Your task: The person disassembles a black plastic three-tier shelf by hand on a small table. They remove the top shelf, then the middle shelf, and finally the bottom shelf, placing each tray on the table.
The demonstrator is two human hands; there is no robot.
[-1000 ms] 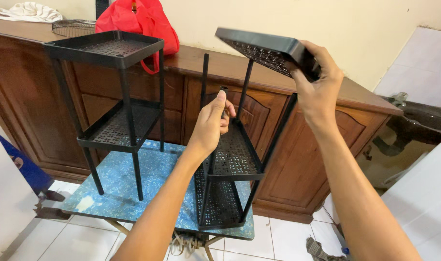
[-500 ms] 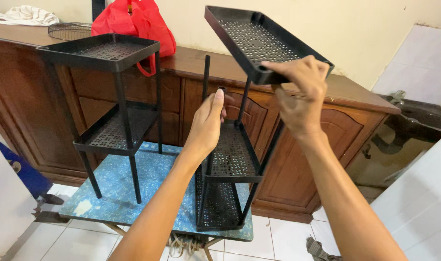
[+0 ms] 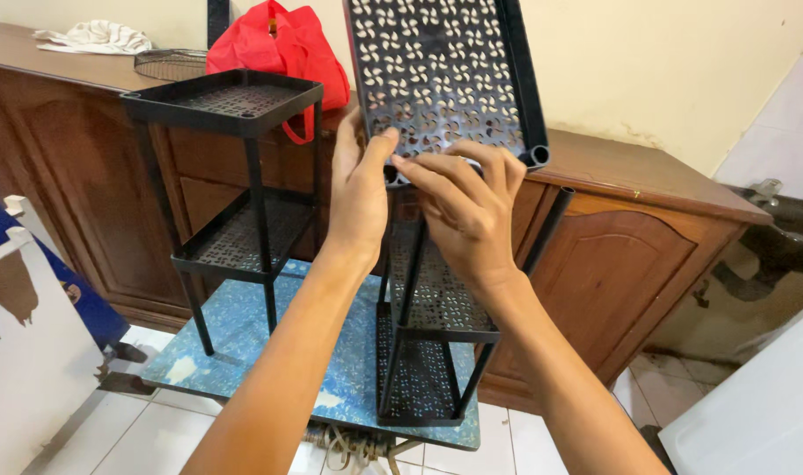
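Observation:
A black perforated shelf tray is tipped up on edge over a black two-tier rack frame that stands on a small blue table. My left hand presses on the tray's lower left edge. My right hand has its fingers on the tray's lower edge, above a rack post. One free upright post sticks up at the right, just under the tray's corner socket. A second, assembled black rack stands on the table's left side.
A long brown wooden cabinet runs behind the table. On it lie a red bag, a wire basket and a white cloth. A blue and white board leans at the left. White tiled floor lies below.
The tray has swung from tilted above the rack to nearly upright with its underside facing me. My right hand moved from its far edge to the lower edge. My left hand rose to the tray.

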